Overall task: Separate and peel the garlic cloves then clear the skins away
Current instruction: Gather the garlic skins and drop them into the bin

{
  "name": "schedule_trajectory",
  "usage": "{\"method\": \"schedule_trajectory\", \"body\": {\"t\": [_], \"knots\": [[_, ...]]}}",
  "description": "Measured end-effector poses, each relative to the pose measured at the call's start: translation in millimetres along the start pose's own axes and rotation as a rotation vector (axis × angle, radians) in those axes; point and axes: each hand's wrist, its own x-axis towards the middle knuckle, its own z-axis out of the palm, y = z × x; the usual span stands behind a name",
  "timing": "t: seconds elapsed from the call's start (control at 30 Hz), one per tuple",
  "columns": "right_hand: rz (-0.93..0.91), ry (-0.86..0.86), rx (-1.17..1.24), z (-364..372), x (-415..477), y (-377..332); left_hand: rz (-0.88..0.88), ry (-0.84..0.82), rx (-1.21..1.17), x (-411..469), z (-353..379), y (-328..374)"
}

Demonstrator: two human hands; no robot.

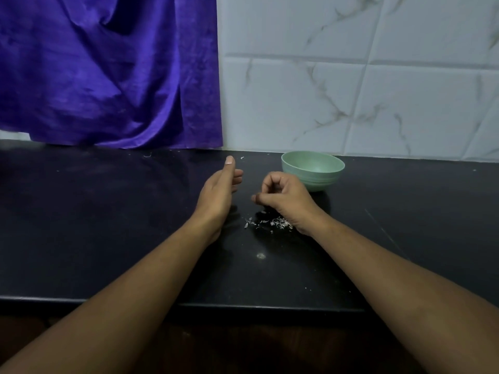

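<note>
Both hands reach out over a black counter, forearms bare and running in from the lower corners. The left hand stands on its outer edge, palm turned inward toward the other hand, thumb straight and pointing up, the fingers loose and only slightly bent, with nothing in them. The right hand rests with its wrist low on the counter, its fingers curled in toward the palm and the thumb tucked along the side. Whether anything is pinched inside that curl cannot be told from this angle.

Just below the right hand, against its wrist and spreading a little toward the left hand, lies a small heap of garlic skins, pale, thin flakes scattered on the dark surface. A few stray flakes lie farther back near the wall, and a pale speck sits nearer the front edge.

Right behind the right hand stands a light green bowl, upright, close to the knuckles; what it holds is hidden by its rim. Behind the counter, a purple cloth hangs on the left, its hem reaching the surface, and a white marbled tile wall fills the right.
</note>
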Motion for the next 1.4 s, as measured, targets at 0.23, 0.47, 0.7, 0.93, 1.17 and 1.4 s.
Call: {"method": "schedule_trajectory", "body": {"t": [0.23, 0.47, 0.7, 0.93, 1.17, 1.4], "knots": [[0.070, -0.021, 0.100, -9, -14, -8, 0.003, -0.054, 0.008, -5, 2, 3], [0.110, 0.076, 0.055, -16, -13, -5, -0.009, -0.112, 0.034, -7, 5, 2], [0.243, -0.051, 0.355, -11, -26, -21, -0.073, -0.301, -0.046, -15, 13, 5], [0.276, 0.391, 0.288, -33, -26, -11, -0.129, -0.268, -0.299, -16, 19, 15], [0.314, -0.017, 0.331, 8, -14, -20, -0.088, -0.034, -0.190, -18, 6, 18], [0.283, 0.080, 0.203, 3, 12, -18, -0.105, -0.019, -0.100, -7, 8, 8]]}}
